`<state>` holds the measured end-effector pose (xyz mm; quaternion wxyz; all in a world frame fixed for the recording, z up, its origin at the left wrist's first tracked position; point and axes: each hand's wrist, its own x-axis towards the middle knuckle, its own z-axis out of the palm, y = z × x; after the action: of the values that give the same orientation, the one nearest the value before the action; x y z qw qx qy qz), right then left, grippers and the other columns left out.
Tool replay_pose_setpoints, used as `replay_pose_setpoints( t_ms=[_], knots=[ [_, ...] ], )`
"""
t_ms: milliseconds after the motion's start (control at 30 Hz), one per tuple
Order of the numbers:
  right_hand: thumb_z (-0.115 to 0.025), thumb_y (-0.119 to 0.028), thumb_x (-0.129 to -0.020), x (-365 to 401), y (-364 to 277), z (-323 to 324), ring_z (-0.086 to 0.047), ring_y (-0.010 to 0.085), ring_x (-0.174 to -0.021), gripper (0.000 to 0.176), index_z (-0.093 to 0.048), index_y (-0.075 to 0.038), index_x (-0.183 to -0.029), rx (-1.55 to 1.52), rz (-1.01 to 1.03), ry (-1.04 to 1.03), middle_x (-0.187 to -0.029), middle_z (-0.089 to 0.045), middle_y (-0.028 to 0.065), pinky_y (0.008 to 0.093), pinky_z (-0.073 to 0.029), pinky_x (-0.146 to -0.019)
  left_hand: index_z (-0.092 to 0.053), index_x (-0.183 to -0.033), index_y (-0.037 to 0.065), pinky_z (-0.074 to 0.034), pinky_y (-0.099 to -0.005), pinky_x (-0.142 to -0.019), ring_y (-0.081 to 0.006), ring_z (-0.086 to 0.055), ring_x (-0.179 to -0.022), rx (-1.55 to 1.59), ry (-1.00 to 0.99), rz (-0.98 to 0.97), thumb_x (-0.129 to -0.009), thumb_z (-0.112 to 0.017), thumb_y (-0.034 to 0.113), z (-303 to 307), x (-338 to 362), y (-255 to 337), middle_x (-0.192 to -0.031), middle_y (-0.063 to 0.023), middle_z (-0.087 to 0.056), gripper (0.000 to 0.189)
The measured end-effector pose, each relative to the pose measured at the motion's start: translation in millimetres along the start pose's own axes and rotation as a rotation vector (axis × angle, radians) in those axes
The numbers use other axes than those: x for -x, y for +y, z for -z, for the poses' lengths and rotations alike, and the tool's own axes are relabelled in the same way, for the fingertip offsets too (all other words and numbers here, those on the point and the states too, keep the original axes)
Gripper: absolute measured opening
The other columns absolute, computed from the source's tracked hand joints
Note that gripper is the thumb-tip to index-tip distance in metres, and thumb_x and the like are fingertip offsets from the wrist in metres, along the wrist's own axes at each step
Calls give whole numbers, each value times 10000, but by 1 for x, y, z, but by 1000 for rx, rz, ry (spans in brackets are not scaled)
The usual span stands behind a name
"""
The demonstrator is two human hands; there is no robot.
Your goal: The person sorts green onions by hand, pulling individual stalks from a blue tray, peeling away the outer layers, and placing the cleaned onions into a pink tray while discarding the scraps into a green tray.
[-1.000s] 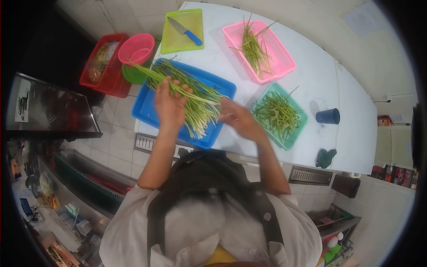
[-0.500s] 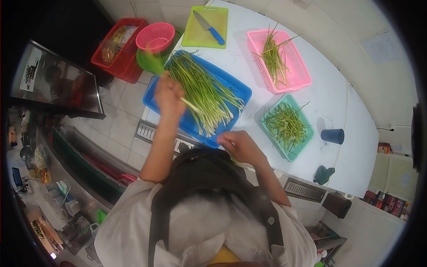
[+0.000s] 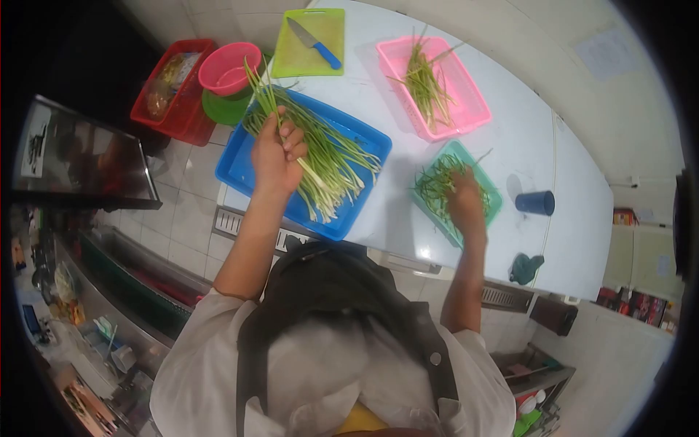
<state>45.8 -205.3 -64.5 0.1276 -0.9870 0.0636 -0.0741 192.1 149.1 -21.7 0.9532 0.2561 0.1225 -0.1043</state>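
My left hand (image 3: 279, 154) is closed around a few spring onions (image 3: 309, 173), their green tops sticking up past the fingers and their white ends pointing down. It is above the blue tray (image 3: 237, 162), where a large pile of spring onions (image 3: 336, 164) lies. Over at the teal basket (image 3: 446, 227), my right hand (image 3: 466, 200) reaches in among green trimmings (image 3: 435, 180). Its fingertips point down into the scraps, and what they hold, if anything, is hidden.
A pink basket (image 3: 470, 109) with some spring onions stands at the back. A knife (image 3: 314, 44) lies on a green cutting board (image 3: 291, 62). To the right are a blue cup (image 3: 535, 202) and a dark green cloth (image 3: 526, 268). A pink bowl (image 3: 227, 69) and red crate (image 3: 171, 120) stand left.
My right hand has moved from the blue tray's front edge to the teal basket on the right. My left hand still grips spring onions, now held steadier and turned palm towards me.
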Motion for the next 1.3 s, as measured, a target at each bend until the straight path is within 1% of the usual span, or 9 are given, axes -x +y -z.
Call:
replay_pose_setpoints(
  t_ms=[67,133,200,433,767,900,1000,1233,1300],
  knots=[
    [-697,-162,-875,-8,-69,5,-561,385,-1195,432,-574,-23,-1265,-422,121,27,-1303,-582,202,439,-468,-981,-501,-1134,88,-256,-207,-426,-71,-341,-551,-20,25,27,-1041,-445,233,-7,1,-17,-747,6,-413,181],
    [-694,-180,-893,-4,-122,-4,-691,286,-802,351,-606,-8,-1186,-1021,149,-286,-1147,-656,201,358,-535,-728,-500,-1134,89,-258,-209,-428,-72,-340,-551,-39,72,42,-1041,-442,232,-7,1,-32,-748,4,-414,180],
    [-608,-198,-946,-4,-151,-15,-667,317,-680,182,-632,-30,-1012,-1075,179,-488,-811,-692,152,404,-516,-659,-500,-1134,88,-255,-210,-427,-73,-338,-551,-30,101,51,-1042,-440,231,-3,-3,-40,-746,6,-414,180],
    [-547,-157,-959,11,-181,-17,-609,412,-689,162,-572,-33,-858,-690,306,-226,-688,-604,191,488,-476,-612,-495,-1156,80,-218,-220,-398,-71,-312,-521,-124,167,55,-1042,-436,199,17,-9,-29,-708,19,-401,175],
    [-568,76,-876,20,-88,0,-630,148,-735,189,-634,20,-1043,-909,79,-211,-904,-686,109,282,-522,-676,-504,-1134,99,-294,-196,-432,-66,-375,-570,41,43,-100,-1023,-485,205,47,-39,51,-764,11,-447,155],
    [-609,87,-807,15,18,11,-660,231,-852,278,-605,-23,-1063,-736,-459,-69,-1084,-649,149,323,-537,-744,-532,-1137,91,-375,-216,-516,-96,-465,-661,-72,-5,-9,-1009,-517,186,28,-19,36,-852,1,-518,160],
    [-660,42,-764,22,52,14,-614,342,-1000,315,-578,-43,-1056,-25,6,-9,-1173,-582,178,394,-490,-888,-562,-1125,85,-410,-225,-566,-106,-495,-699,-177,-8,52,-1003,-539,180,12,-3,9,-885,2,-538,156],
    [-688,-51,-747,-17,9,43,-561,344,-1140,331,-597,-33,-1065,-205,-659,-303,-1210,-555,201,409,-447,-966,-588,-1139,54,-468,-239,-625,-110,-557,-769,-316,-168,210,-995,-568,172,4,25,-32,-919,-6,-579,187],
    [-650,-40,-773,-9,30,24,-590,358,-1111,363,-607,-27,-1133,-166,-556,-165,-1178,-603,201,410,-463,-952,-586,-1145,46,-493,-244,-646,-111,-575,-783,-367,-176,216,-998,-562,170,2,30,-37,-914,-10,-586,193]
  ],
)
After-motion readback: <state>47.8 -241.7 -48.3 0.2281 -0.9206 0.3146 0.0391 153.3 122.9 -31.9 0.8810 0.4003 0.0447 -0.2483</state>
